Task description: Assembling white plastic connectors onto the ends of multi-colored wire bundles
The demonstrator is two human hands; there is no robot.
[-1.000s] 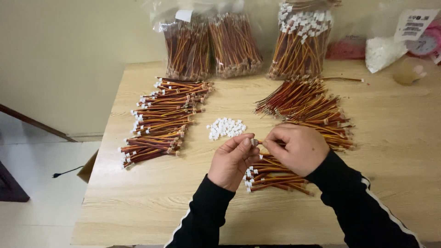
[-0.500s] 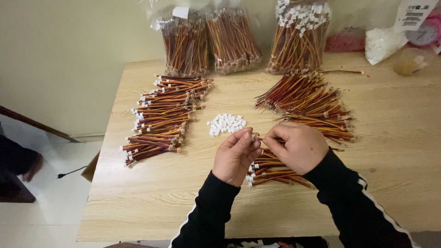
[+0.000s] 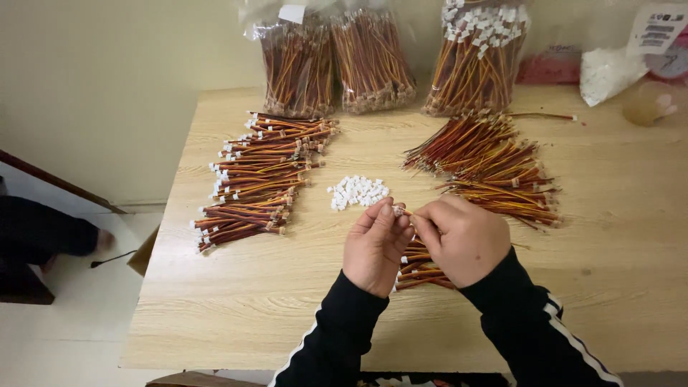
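Both grips pinch a connector [image 3: 398, 211] mid-table.

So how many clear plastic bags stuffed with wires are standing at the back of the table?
3. One bag at back left, a second bag right beside it, a third bag further right with white plugs on top. More may sit beyond the picture's edge.

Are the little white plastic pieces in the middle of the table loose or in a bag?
Loose. The white plastic pieces lie in a small open heap right on the bare wooden table, with no bag or tray around them.
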